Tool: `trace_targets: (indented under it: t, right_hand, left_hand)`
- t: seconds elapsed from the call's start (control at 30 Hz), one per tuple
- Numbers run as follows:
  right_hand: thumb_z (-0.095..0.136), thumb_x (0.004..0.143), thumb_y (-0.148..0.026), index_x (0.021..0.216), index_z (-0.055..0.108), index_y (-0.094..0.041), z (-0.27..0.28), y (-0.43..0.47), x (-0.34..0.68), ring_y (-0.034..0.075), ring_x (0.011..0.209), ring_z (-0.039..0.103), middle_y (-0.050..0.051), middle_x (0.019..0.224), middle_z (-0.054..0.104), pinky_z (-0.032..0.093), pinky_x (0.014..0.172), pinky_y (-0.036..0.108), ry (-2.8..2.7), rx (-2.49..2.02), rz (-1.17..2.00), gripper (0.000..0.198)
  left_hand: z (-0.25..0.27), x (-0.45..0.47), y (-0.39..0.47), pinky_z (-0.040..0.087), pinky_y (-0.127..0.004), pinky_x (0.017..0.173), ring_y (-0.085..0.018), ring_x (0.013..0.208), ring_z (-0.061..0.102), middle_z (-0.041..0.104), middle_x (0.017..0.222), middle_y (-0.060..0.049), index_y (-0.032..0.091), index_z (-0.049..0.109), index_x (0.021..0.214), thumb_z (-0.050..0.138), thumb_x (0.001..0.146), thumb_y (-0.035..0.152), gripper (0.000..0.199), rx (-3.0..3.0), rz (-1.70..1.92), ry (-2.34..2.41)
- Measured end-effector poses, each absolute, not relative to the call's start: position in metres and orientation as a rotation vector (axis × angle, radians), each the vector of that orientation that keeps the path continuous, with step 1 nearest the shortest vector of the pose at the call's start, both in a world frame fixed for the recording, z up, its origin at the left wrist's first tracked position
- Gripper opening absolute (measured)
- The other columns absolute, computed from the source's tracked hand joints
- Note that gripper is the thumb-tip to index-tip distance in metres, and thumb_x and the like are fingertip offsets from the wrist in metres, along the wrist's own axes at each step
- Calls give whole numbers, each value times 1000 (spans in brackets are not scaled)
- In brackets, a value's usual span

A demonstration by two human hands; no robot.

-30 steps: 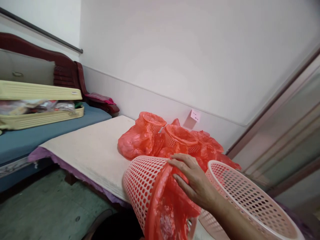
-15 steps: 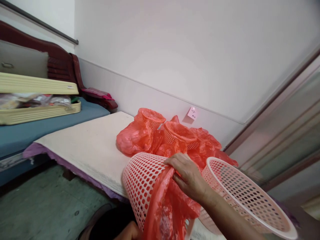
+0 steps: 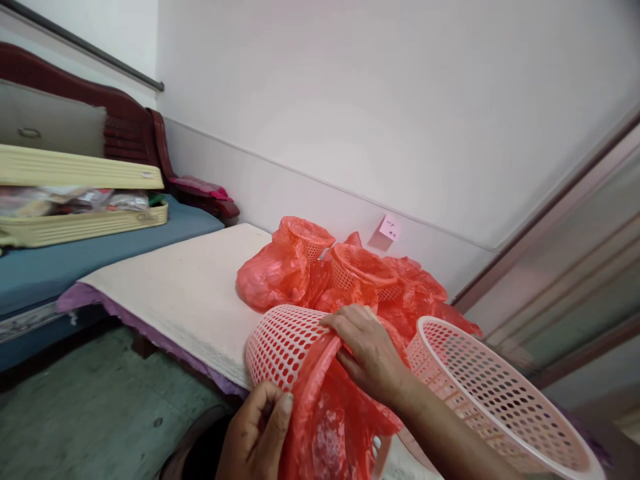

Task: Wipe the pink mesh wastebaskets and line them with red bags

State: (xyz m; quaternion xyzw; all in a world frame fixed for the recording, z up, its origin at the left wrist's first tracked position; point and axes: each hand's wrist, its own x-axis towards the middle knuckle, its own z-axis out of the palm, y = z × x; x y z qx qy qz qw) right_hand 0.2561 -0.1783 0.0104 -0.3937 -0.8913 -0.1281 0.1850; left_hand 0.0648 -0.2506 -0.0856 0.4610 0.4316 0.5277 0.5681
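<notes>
At near center, a person's left hand (image 3: 257,437) is pinching the edge of a translucent red plastic bag (image 3: 325,407) on the rim of a tilted, pale-pink perforated plastic basket (image 3: 287,337). Farther back, a red-lined perforated basket (image 3: 314,251) and a second red-lined basket (image 3: 343,277) are standing, apparently finished. The right hand (image 3: 370,347) is gripping the bag along the far rim, loose film suggesting a fit only partly done. At right, a large, pale-pink perforated plastic basket (image 3: 500,380) is standing unlined.

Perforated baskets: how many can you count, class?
4: the held basket, unlined basket at right, left rear basket and right rear basket; rear red bags could hide more.
</notes>
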Motion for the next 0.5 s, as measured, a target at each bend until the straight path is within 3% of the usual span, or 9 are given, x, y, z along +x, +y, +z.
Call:
trace_targets:
  t: [0.13,0.5]
  right_hand:
    - [52,86,-9,113,55,-18,9,-178,252,23,86,52,8,96,62,36,75,37,-2522,-1106,-395,29]
    - [51,88,-12,119,53,-19,10,-171,248,23,85,52,8,95,62,37,74,37,-2534,-1129,-436,32]
  left_hand:
    - [-93,59,-243,45,-23,62,-15,65,51,53,67,1,22,52,71,46,87,62,44,1216,1188,1019]
    - [-107,59,-250,42,-21,59,-13,60,48,55,64,2,22,55,70,57,82,61,41,1021,1287,1072]
